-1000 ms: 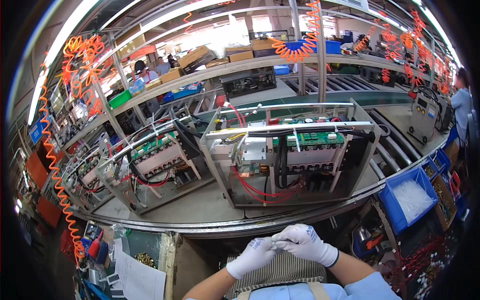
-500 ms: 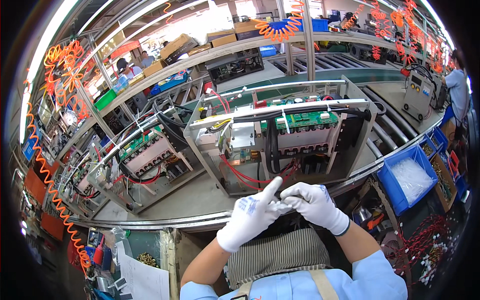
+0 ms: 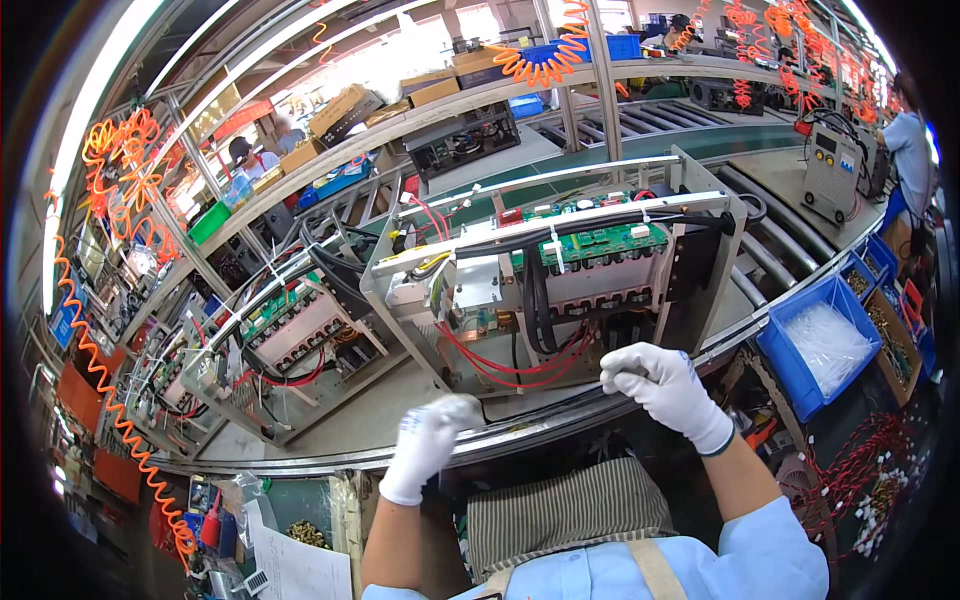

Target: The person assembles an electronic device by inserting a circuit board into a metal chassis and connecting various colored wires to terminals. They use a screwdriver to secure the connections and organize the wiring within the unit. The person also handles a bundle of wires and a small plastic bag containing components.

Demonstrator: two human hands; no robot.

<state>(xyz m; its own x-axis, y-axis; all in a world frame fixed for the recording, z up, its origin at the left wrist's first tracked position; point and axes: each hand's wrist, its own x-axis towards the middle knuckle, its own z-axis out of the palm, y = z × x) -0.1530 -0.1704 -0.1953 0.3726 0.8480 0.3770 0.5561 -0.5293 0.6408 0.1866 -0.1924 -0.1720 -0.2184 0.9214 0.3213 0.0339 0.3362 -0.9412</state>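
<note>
Both my hands wear white gloves and are apart, in front of an open metal chassis (image 3: 600,225). My left hand (image 3: 428,445) is at the chassis's lower left corner, fingers curled in and blurred at the tips. At its lower right, my right hand (image 3: 665,390) is closed in a pinch; whatever either hand holds is too small or hidden to make out. The chassis carries a green circuit board (image 3: 610,240), thick black cables (image 3: 538,300) tied with white cable ties, and red wires (image 3: 500,368) looping low at its front.
Another open chassis (image 3: 290,330) stands to the left. A blue bin (image 3: 822,345) of clear-white strips is at right, above bundled red wires (image 3: 850,475). Rollers (image 3: 775,245) run beyond the chassis. Lower left lie paper (image 3: 300,565) and brass-coloured parts (image 3: 308,533). A person (image 3: 905,140) stands far right.
My hands were together around a small whitish thing; now they are apart. The left has moved left and down, its extended index finger now curled; the right has moved right and slightly up.
</note>
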